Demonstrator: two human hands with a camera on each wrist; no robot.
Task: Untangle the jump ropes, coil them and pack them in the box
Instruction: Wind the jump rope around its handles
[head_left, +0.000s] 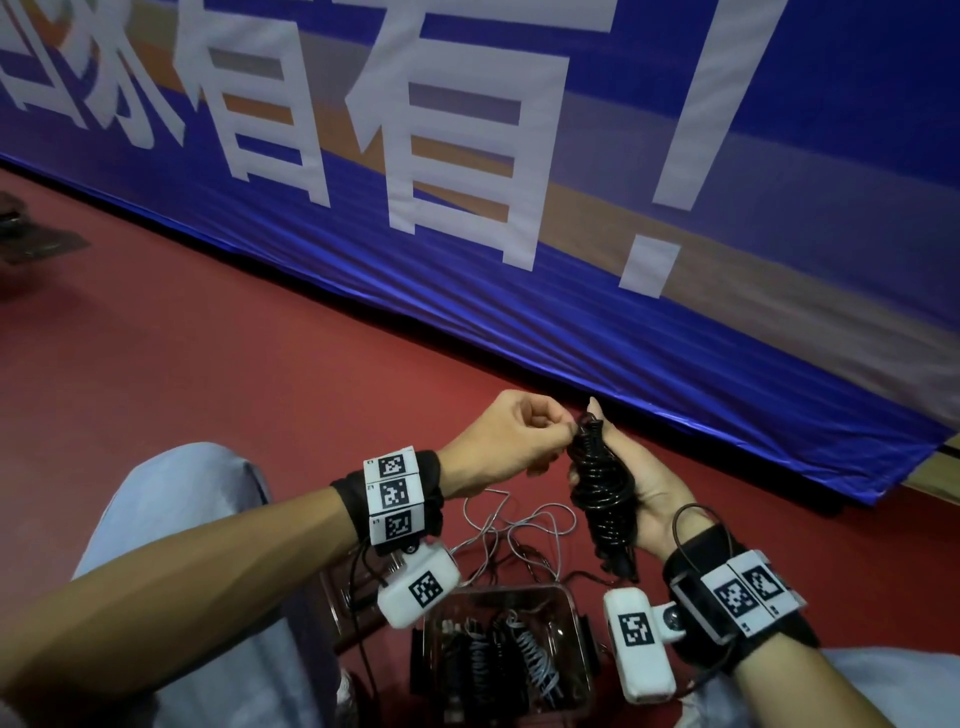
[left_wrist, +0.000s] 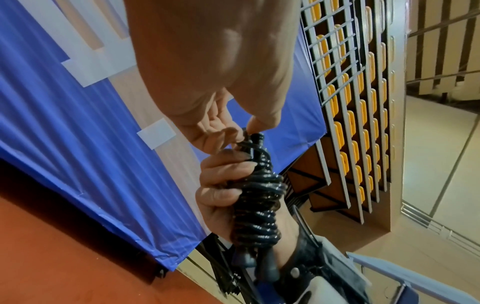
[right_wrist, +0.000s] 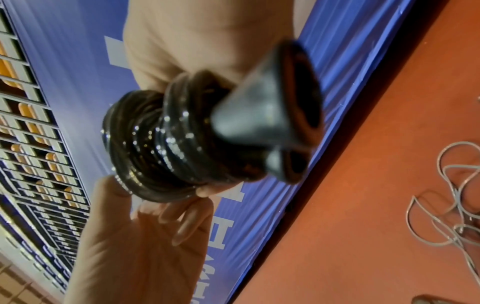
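Above the red floor (head_left: 218, 364), in front of the person's knees, the right hand (head_left: 644, 483) grips a glossy black jump rope wound into a tight bundle around its black handles (head_left: 602, 488); the fingers wrap the bundle's middle and the bundle stands roughly upright. At the bundle's top, the left hand (head_left: 509, 441) pinches the loose end of the black cord between thumb and fingertips (left_wrist: 233, 131), other fingers curled in. Two flared black handle ends (right_wrist: 285, 115) protrude from the bundle's lower end, blurred in the right wrist view. Below the hands, a thin grey jump rope (head_left: 524, 530) lies in loose tangled loops on the floor. Nearer the person, a clear plastic box (head_left: 571, 597) sits on the floor and holds several coiled ropes, black and grey (head_left: 535, 654). Behind, a blue banner with large white characters (head_left: 519, 156) hangs down to the floor. Marker-tagged bands are worn on both wrists.
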